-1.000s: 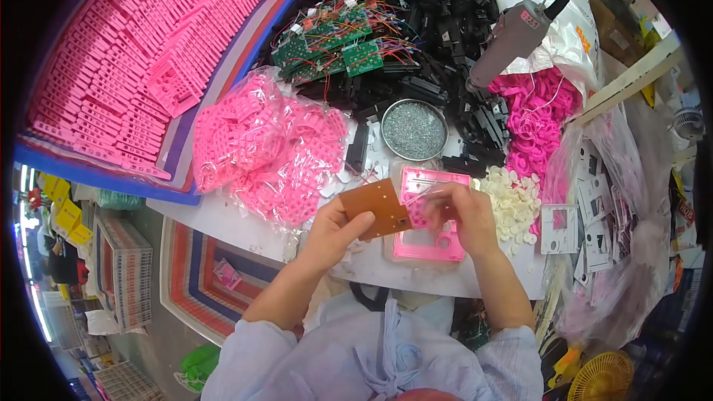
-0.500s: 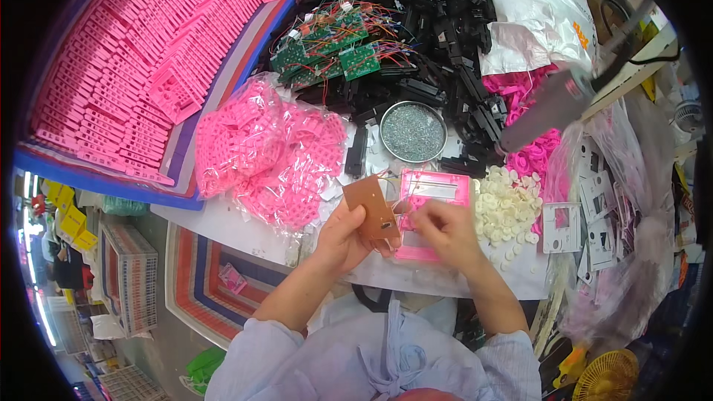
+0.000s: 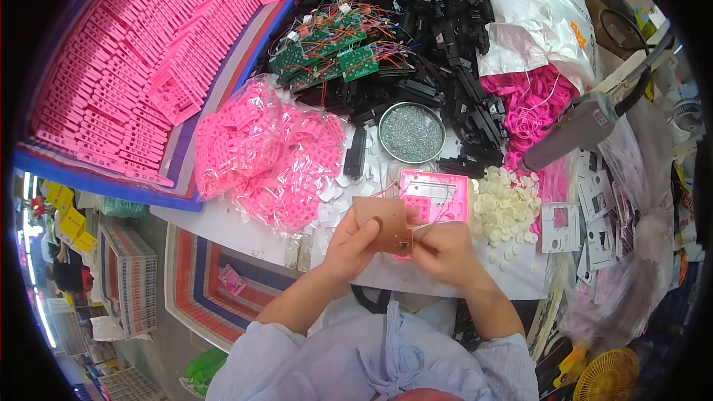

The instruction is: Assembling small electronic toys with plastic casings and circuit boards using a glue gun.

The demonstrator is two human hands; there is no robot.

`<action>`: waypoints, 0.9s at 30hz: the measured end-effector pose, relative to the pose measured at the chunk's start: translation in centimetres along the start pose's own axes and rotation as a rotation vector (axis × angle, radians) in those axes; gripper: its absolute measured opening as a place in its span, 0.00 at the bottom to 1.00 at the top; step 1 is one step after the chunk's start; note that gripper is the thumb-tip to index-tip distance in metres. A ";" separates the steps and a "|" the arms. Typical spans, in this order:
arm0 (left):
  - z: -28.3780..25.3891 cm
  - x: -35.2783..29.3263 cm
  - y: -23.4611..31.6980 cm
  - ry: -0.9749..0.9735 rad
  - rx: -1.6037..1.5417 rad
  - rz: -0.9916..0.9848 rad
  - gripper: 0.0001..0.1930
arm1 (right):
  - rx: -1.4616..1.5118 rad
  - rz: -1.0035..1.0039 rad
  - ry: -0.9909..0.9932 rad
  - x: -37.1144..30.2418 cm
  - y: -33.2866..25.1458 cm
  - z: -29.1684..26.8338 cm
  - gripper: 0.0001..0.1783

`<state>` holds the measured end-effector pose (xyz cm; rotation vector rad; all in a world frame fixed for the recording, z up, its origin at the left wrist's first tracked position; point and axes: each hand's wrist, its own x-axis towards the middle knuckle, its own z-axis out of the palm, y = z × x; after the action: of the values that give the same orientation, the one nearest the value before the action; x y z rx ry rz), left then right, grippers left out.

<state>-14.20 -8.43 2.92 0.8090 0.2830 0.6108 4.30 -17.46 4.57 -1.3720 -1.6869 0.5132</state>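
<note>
My left hand (image 3: 347, 249) is closed around the left edge of a circuit board (image 3: 385, 224), its thumb lying on the plain brown face. Thin wires (image 3: 440, 217) run out from the board's right side. My right hand (image 3: 451, 254) pinches at that edge, seemingly on the wires; its fingertips are partly hidden. Just beyond both hands a pink plastic housing (image 3: 462, 191) lies on the white table, partly covered by the board and my right hand.
Around the hands are a round tin of small screws (image 3: 412, 134), cream-coloured discs (image 3: 505, 204), bagged pink parts (image 3: 290, 171), green circuit boards (image 3: 358, 63) and black plastic parts (image 3: 453, 59). A grey electric screwdriver (image 3: 572, 134) hangs at right. Stacked pink housings (image 3: 111, 67) fill a crate at left.
The circuit board has turned, showing its brown face more squarely. My right hand has moved down and in to the board's edge. The hanging screwdriver has swung right.
</note>
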 end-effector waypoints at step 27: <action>0.8 -0.3 1.9 -0.596 1.269 0.082 0.19 | -0.286 0.052 -0.679 -3.9 -3.8 -10.5 0.53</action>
<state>-14.84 -8.11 4.84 2.1765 0.0538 0.1737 10.74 -24.43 11.60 -1.5501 -2.3433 0.8619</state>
